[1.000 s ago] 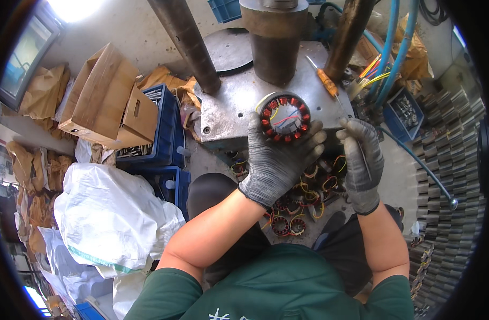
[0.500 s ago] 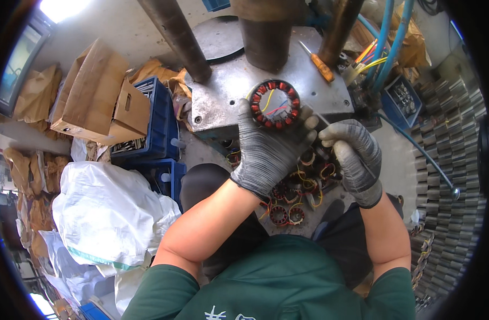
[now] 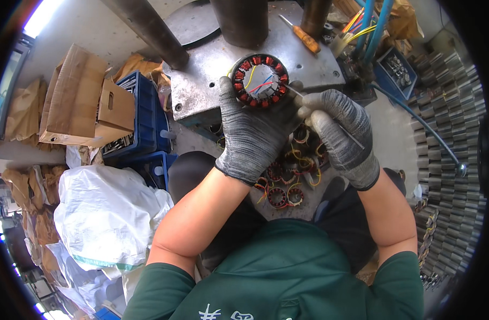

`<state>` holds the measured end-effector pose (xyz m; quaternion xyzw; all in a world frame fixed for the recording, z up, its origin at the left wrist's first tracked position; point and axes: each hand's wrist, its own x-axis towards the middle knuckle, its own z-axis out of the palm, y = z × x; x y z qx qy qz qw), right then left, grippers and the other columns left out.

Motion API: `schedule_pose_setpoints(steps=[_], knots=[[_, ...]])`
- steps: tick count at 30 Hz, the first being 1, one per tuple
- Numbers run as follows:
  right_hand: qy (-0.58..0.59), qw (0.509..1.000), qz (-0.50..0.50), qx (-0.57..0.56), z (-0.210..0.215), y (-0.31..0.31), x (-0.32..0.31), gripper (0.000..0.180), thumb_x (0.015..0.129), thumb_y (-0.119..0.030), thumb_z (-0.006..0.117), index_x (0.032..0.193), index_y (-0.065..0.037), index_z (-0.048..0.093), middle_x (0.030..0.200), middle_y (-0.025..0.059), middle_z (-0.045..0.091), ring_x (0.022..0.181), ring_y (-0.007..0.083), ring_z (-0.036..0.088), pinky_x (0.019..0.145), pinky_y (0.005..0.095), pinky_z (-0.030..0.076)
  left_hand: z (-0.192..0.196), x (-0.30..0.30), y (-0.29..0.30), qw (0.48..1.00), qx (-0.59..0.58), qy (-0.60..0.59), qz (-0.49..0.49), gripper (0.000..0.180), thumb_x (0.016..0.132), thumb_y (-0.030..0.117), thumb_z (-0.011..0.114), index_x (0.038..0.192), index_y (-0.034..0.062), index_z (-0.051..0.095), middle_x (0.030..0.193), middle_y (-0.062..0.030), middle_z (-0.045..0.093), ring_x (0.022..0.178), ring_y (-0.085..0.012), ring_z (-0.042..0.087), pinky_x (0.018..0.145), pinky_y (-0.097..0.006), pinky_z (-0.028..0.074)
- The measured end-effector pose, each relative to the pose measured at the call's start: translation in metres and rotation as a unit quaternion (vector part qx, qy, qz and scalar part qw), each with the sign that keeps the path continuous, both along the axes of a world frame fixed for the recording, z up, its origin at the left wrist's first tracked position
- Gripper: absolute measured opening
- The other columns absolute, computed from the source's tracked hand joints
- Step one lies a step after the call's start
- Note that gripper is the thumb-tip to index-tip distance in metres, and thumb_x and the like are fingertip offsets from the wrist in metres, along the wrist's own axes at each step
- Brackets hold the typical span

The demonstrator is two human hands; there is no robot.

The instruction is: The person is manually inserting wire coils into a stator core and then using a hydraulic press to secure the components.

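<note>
My left hand (image 3: 253, 134), in a grey knit glove, is closed around the lower edge of a motor stator (image 3: 240, 85). The stator is a dark ring with red copper windings on its inner side. Yellow, red and blue wires show across its opening. Between the gloved thumb and fingers of my right hand (image 3: 343, 130) is a thin metal rod (image 3: 352, 137). Its far tip reaches the stator's right rim; whether it touches a winding I cannot tell. Below my hands lie several more stators (image 3: 277, 197) with loose coloured wires, partly hidden by my left hand.
Ahead is a metal press plate (image 3: 194, 85) with thick columns (image 3: 239, 24) and an orange-handled screwdriver (image 3: 307, 40). Blue crates (image 3: 143, 109), a cardboard box (image 3: 76, 96) and a white sack (image 3: 108, 213) are at left. Stacked metal parts (image 3: 447, 176) line the right, beside a blue bin (image 3: 396, 74).
Both hands appear farther up and left in view, with the stator. The rod's tip has come up to the stator's right rim. The whole view has shifted slightly.
</note>
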<state>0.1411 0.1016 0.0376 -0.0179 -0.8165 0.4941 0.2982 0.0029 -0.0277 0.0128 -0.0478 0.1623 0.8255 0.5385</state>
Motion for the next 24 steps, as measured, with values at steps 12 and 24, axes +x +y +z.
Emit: schedule_pose_setpoints(steps=[12,24], knots=[[-0.006,0.994,0.033,-0.108,-0.003,-0.001,0.004,0.02,0.1,-0.003,0.059,0.116,0.003,0.069,0.101,0.0114,0.076,0.092,0.0162,0.073,0.082,0.0308,0.058,0.007,0.001,-0.003,0.999,-0.039,-0.023,0.008,0.1,0.088,0.09,0.036,0.145,0.0082,0.052,0.137,-0.0228,0.06,0.128,-0.0398,0.055,0.115,-0.057,0.039],[-0.028,0.997,0.0,0.066,0.004,0.002,0.001,0.017,0.098,-0.001,0.062,0.113,0.001,0.07,0.099,0.0119,0.076,0.085,0.0181,0.075,0.078,0.0309,0.059,-0.006,0.001,0.005,0.998,-0.052,0.01,0.026,0.098,0.085,0.089,0.05,0.133,0.0041,0.059,0.116,-0.0185,0.067,0.107,-0.0342,0.066,0.1,-0.052,0.053]])
